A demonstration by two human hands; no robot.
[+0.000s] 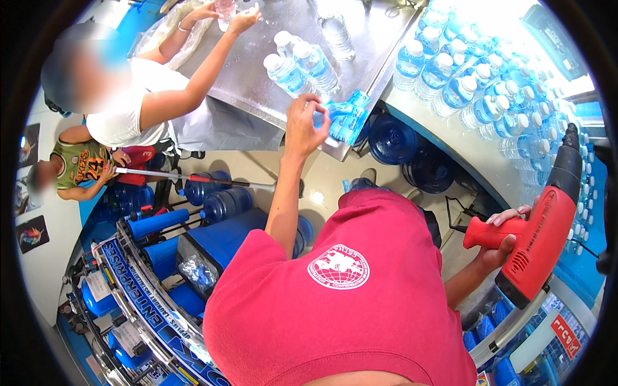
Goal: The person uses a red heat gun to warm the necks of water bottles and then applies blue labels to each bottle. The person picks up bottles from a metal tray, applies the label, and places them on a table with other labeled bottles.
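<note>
"Two hands, well apart: what does each have?"

"The right hand point(501, 249) is wrapped round the handle of a red heat gun point(539, 235), held off to the right, its dark nozzle tipped up and away."

"And the left hand point(306, 125)?"

"Over the near right corner of the metal table point(254, 74), thumb and fingers curled toward each other at some blue labels point(351, 121). I can't tell whether it pinches one."

"So where are those labels?"

"Right at that corner, beside the right edge. Three bottles point(315, 66) stand just beyond them; one more bottle point(337, 38) is farther in."

"Anything past the right edge?"

"A pale counter point(420, 114) crowded with white-capped bottles point(479, 106). Large blue jugs point(393, 140) sit below, near the table's corner."

"Anyone else?"

"A co-worker point(158, 90) in a white top, farther left along the near edge, both hands at a pink bottle point(224, 14)."
</note>
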